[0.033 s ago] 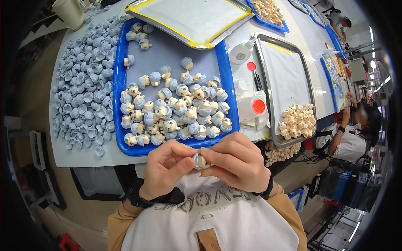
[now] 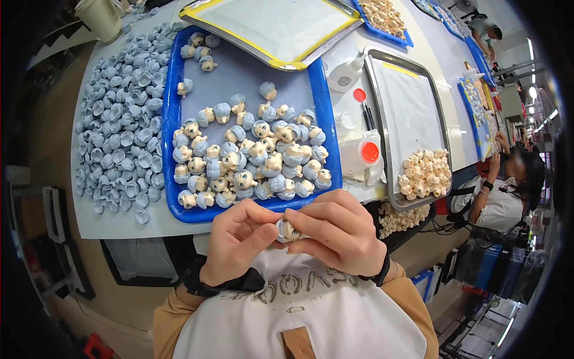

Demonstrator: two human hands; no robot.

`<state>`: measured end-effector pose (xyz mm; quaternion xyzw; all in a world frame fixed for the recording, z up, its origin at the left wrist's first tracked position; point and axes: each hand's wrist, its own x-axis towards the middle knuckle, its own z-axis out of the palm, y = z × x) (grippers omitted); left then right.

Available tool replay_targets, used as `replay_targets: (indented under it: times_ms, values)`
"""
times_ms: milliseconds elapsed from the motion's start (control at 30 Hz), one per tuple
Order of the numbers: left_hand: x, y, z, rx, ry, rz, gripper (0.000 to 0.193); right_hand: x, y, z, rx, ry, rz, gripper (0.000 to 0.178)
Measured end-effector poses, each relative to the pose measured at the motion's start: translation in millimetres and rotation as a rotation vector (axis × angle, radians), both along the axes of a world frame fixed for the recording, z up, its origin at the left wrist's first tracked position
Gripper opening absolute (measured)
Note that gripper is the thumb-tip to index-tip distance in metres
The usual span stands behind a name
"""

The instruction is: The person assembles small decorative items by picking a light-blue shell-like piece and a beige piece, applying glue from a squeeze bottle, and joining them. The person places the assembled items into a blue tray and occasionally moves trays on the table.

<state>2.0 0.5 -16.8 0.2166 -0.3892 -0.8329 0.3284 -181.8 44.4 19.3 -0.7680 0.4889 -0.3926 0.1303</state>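
Close in front of my chest, my two hands pinch one small doll head (image 2: 289, 231) between them. It has a cream face with a painted eye and a pale blue-grey hair piece. My left hand (image 2: 242, 239) grips the hair side with thumb and forefinger. On the face side, the thumb and fingertips of my right hand (image 2: 338, 233) are closed on it and cover part of it. Just beyond, a blue tray (image 2: 169, 149) holds many similar doll heads (image 2: 244, 179), mostly heaped in its near half.
Loose blue-grey hair shells (image 2: 122, 125) spread over the table at left. A yellow-taped metal tray (image 2: 269, 27) overlaps the blue tray's far end. At right stand a white bottle (image 2: 345, 75), a red-topped container (image 2: 368, 152) and a metal tray (image 2: 391, 149) with cream parts (image 2: 424, 173). Another person (image 2: 502, 191) sits farther right.
The doll head has turned slightly between my fingers, with a little more of its face showing. My hands stay in nearly the same place.
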Motion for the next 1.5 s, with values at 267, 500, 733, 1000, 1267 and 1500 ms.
replay_targets:
  times_ms: [267,500,733,1000,1267,1500]
  values:
    - [-0.3,0.3,15.1,-0.018,-0.233,-0.136,0.043,3.4,0.4,1.8,0.013,0.204,-0.072,0.036]
    - [127.1,-4.8,44.6,-0.601,-0.748,0.913,0.094,-9.2,-5.0,-10.5,0.045,0.233,-0.385,0.034]
    - [221.3,-48.7,0.4,-0.875,-1.645,0.698,0.099,3.9,-13.9,-16.9,0.174,0.21,-0.449,0.051]
    - [247.5,-85.8,12.2,-0.814,-1.511,0.433,0.085,-1.7,-10.5,-22.7,0.183,0.135,-0.408,0.047]
    - [239.4,-75.8,-25.7,-0.98,-1.488,0.618,0.047,-1.4,-5.9,-18.1,0.144,0.088,-0.426,0.046]
    - [221.5,-61.4,-34.4,-1.141,-1.639,0.773,0.026,-1.4,-5.1,-18.5,0.123,0.046,-0.395,0.044]
